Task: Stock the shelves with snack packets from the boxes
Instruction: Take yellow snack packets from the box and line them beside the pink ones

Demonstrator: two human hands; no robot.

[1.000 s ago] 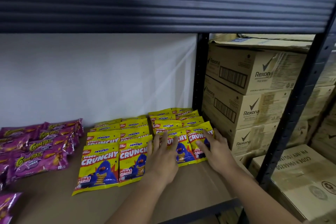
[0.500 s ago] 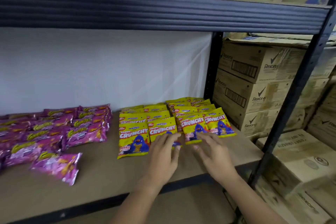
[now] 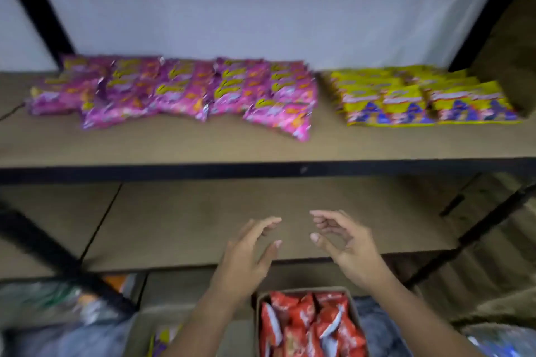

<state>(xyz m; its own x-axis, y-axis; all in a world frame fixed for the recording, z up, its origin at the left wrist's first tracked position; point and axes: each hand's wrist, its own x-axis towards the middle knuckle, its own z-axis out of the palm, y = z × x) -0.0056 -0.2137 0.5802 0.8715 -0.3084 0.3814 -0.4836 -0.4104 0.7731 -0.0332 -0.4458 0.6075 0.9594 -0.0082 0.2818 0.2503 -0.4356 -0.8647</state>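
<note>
Head view was blurred: one cardboard box [image 3: 352,310] of glossy red packets [image 3: 307,324] lay nearest. Above it, left hand [image 3: 246,258] and right hand [image 3: 348,246] hovered released, fingers loose, holding nothing. Farther on the brown board shelf [image 3: 174,145] lay pink packets [image 3: 179,90] and yellow packets [image 3: 420,98], too smeared to count.

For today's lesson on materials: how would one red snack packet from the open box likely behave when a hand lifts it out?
The red packets look like thin, glossy film, so probably light and a little slippery. They stand crumpled in the box, suggesting soft, floppy sides. Both hands are empty.
</note>
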